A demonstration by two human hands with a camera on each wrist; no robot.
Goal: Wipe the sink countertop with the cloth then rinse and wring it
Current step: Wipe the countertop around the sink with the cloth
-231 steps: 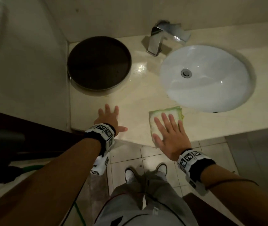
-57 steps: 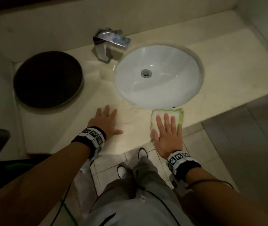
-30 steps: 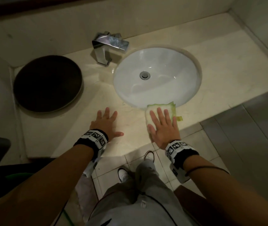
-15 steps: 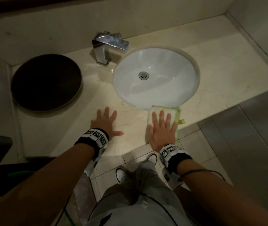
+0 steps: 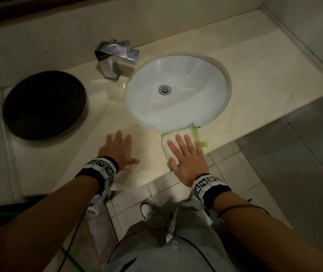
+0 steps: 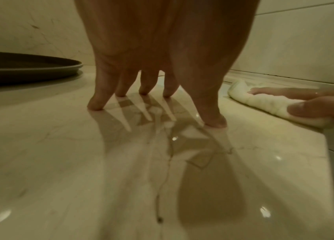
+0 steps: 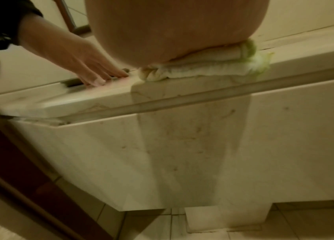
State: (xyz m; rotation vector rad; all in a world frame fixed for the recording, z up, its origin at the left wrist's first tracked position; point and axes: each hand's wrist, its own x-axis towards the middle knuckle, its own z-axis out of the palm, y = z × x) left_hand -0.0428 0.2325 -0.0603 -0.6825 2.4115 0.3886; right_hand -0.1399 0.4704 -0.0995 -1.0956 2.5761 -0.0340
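Observation:
A folded white cloth (image 5: 184, 134) with a green edge lies on the beige marble countertop (image 5: 264, 79), on the narrow front strip just below the white oval sink (image 5: 178, 95). My right hand (image 5: 186, 154) presses flat on the cloth with straight fingers; the right wrist view shows the cloth (image 7: 203, 69) squeezed under the palm at the counter's front edge. To its left my left hand (image 5: 117, 148) rests on the bare counter, fingers spread and fingertips (image 6: 96, 105) touching the glossy stone. The cloth (image 6: 264, 104) appears at the right of the left wrist view.
A chrome tap (image 5: 115, 55) stands behind the sink at the left. A round dark tray (image 5: 42, 105) sits on the counter's left end. Walls close the counter at the back and right. Tiled floor (image 5: 235, 173) and my shoes lie below the front edge.
My right hand has kept sliding the cloth back and forth along the front strip below the sink, shifting slightly right in the last half second. The left hand has stayed planted.

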